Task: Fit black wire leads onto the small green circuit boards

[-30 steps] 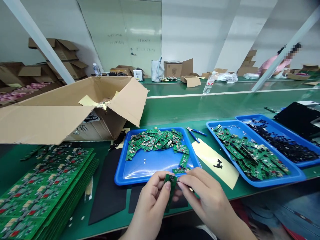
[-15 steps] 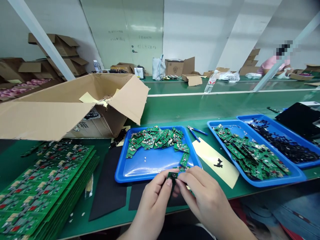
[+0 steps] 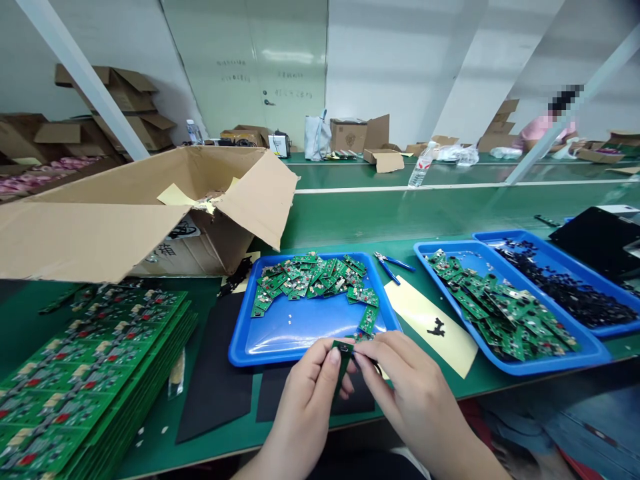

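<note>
A small green circuit board stands on edge between my two hands, just in front of the near rim of a blue tray. My left hand pinches its left side with thumb and fingers. My right hand pinches its top right corner. That tray holds a heap of several similar small boards toward its far side.
A stack of large green panel boards lies at left, an open cardboard box behind it. Two more blue trays at right hold boards and black parts. Blue-handled cutters and a yellow sheet lie between trays. Another person works far right.
Both hands keep the same small board pinched between them; it has shifted slightly up and toward the tray rim. Nothing else has moved.
</note>
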Motion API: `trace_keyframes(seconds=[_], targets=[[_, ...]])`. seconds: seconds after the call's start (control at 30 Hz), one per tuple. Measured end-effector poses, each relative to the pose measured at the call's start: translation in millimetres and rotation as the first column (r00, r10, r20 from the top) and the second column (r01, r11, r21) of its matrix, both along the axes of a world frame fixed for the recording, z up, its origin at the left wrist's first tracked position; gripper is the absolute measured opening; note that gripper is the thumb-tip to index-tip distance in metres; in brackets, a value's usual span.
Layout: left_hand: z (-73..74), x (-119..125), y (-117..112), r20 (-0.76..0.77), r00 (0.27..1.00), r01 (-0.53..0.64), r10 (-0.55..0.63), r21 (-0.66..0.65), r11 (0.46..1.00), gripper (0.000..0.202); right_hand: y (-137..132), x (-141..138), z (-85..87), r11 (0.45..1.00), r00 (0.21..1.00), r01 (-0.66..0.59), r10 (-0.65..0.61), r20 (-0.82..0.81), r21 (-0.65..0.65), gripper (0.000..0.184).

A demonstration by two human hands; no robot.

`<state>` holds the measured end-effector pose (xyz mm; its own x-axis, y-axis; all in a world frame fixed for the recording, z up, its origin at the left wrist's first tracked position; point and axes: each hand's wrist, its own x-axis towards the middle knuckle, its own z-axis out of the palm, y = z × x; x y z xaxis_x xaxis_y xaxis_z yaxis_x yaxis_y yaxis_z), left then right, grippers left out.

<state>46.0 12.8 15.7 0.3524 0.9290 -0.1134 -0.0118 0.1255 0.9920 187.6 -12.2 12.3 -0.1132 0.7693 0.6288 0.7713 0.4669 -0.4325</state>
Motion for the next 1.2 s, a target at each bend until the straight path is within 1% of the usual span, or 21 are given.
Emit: trace_keyframes(seconds=[0.13,0.27,0.4,0.53,0.67,0.8,0.87,0.93,0.97,1.07,1.1,1.13,1.17,1.2], targets=[[-1.8,-1.3,0.6,-0.029,0.999,0.012,-0.013,-0.017,1.0,0.032,-0.5,0.9,-1.5,1.0,1.0,0.018,-0.017,-0.01,0.016,0.02],[-4.3,-1.8,0.2,-0.072,0.996,0.052,-0.054,-0.019,0.998,0.033,1.6,3.2,-2.7,0.998,0.999,0.043,-0.044,0.031,0.055,0.02],[-7.1,-3.6,0.8,-0.16,0.979,0.13,-0.128,0.005,0.991,0.031,4.2,5.3,-4.1,0.996,0.997,0.027,-0.033,0.072,0.088,0.019],[-5.5,-7.6,2.4,-0.252,0.945,0.222,-0.207,0.034,0.975,0.03,4.7,5.7,-4.9,0.992,0.996,0.02,-0.03,0.08,0.127,0.02],[-2.9,-10.9,5.6,-0.294,0.915,0.299,-0.277,0.031,0.954,0.032,5.8,7.7,-5.8,0.986,0.992,-0.023,0.002,0.125,0.164,0.022],[-5.0,-11.6,11.4,-0.35,0.877,0.36,-0.329,0.024,0.933,0.033,10.6,11.7,-10.9,0.982,0.976,-0.095,0.06,0.209,0.163,0.024],[-6.6,-10.6,13.8,-0.37,0.865,0.375,-0.338,0.028,0.927,0.034,12.5,12.0,-14.2,0.975,0.972,-0.136,0.097,0.215,0.178,0.023],[-8.3,-8.8,14.7,-0.385,0.865,0.375,-0.324,0.065,0.925,0.033,12.3,11.0,-16.0,0.966,0.974,-0.169,0.133,0.185,0.194,0.024],[-9.2,-7.8,14.6,-0.387,0.868,0.375,-0.309,0.105,0.921,0.032,11.1,10.3,-16.0,0.962,0.974,-0.19,0.159,0.163,0.194,0.027],[-14.1,-5.5,13.1,-0.403,0.879,0.381,-0.256,0.27,0.884,0.029,5.5,10.9,-12.9,0.946,0.966,-0.259,0.254,0.049,0.194,0.042],[-16.5,-5.7,12.7,-0.411,0.878,0.391,-0.246,0.318,0.864,0.029,4.1,12.6,-11.4,0.946,0.963,-0.256,0.267,-0.03,0.2,0.045],[-19.2,-6.5,12.7,-0.423,0.874,0.403,-0.238,0.358,0.842,0.031,3.6,15.1,-10.1,0.954,0.957,-0.221,0.253,-0.145,0.202,0.044],[-22.0,-7.9,12.9,-0.434,0.873,0.406,-0.222,0.397,0.823,0.034,4.0,18.1,-9.1,0.97,0.932,-0.159,0.209,-0.295,0.186,0.039],[-24.7,-9.9,13.4,-0.441,0.875,0.407,-0.202,0.44,0.8,0.036,5.5,21.5,-8.6,0.987,0.874,-0.095,0.145,-0.463,0.129,0.032]])
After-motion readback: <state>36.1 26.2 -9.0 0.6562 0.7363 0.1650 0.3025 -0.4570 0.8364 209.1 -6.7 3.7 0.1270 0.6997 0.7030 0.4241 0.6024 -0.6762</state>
